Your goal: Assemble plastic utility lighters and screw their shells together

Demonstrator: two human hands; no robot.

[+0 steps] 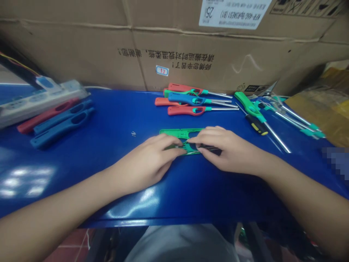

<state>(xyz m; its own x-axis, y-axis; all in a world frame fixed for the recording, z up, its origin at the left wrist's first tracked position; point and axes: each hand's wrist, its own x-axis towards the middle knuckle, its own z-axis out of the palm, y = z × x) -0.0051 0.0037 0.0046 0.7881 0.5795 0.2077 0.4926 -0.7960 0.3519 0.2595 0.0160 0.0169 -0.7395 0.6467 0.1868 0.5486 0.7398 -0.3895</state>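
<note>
An opened green lighter casing [174, 133] lies on the blue table in front of me, one half behind the other. My left hand [152, 156] is closed, its thumb and fingertips on the left part of the nearer half. From the right, my right hand [227, 147] pinches at the middle of that same half, near the trigger opening. Small parts between the fingertips are mostly hidden. A dark strip shows beneath the right fingers, too unclear to name.
Several red, blue and green lighters [188, 111] lie behind the casing. At right are a green lighter [247, 103], a screwdriver [256, 124] and loose metal tubes [296, 122]. Lighter handles [62, 125] and a power strip [40, 100] sit left. Tiny pins [133, 134] lie nearby; a cardboard box [95, 54] stands behind.
</note>
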